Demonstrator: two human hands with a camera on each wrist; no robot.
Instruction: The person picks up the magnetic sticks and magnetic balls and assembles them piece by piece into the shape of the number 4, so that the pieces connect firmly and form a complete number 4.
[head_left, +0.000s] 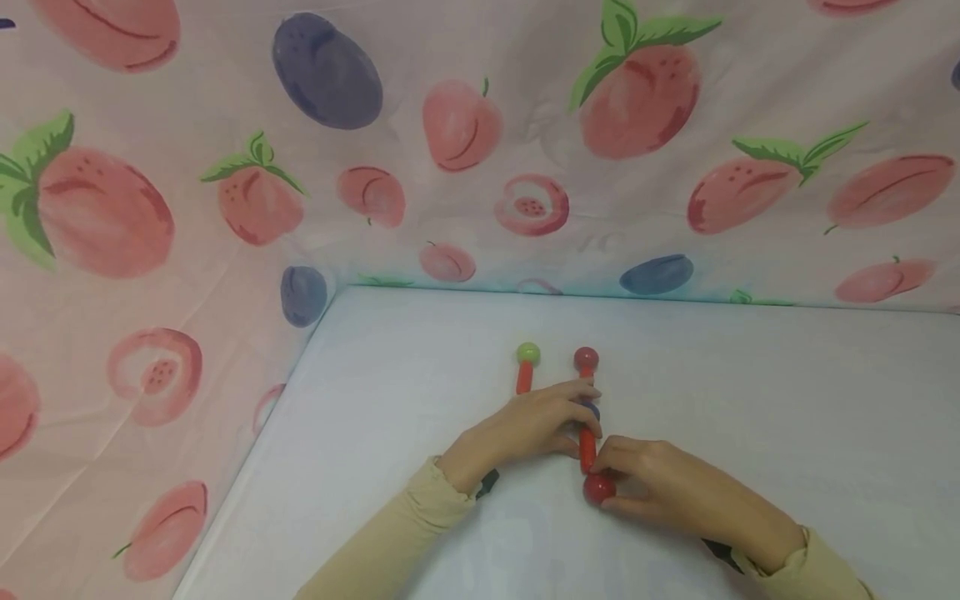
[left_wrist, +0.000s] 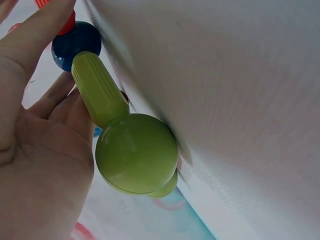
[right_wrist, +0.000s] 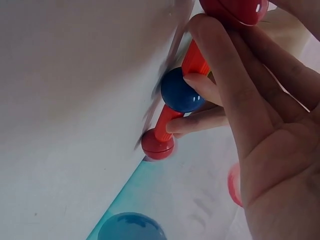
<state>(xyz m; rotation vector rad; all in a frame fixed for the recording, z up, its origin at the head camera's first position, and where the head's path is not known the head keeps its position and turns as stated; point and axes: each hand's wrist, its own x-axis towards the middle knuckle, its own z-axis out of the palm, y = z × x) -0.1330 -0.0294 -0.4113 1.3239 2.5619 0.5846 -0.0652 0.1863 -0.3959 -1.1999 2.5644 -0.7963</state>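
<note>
A figure of toy balls and ribbed rods lies on the white table. My left hand (head_left: 536, 421) holds it at the blue ball (right_wrist: 181, 90), a finger also reaching the far red rod (right_wrist: 167, 122). Past that rod sits a red ball (head_left: 586, 359). On the near side, another red rod (head_left: 587, 450) runs from the blue ball to a red ball (head_left: 599, 488), which my right hand (head_left: 660, 483) pinches. In the left wrist view, a yellow-green rod (left_wrist: 100, 90) joins the blue ball to a green ball (left_wrist: 136, 154) beside my left palm.
Beyond my left hand, a light green ball (head_left: 528, 353) with a red rod (head_left: 524, 377) lies at the far left of the figure. A fruit-printed cloth (head_left: 465, 217) rises behind the white table (head_left: 787, 392) and along its left edge.
</note>
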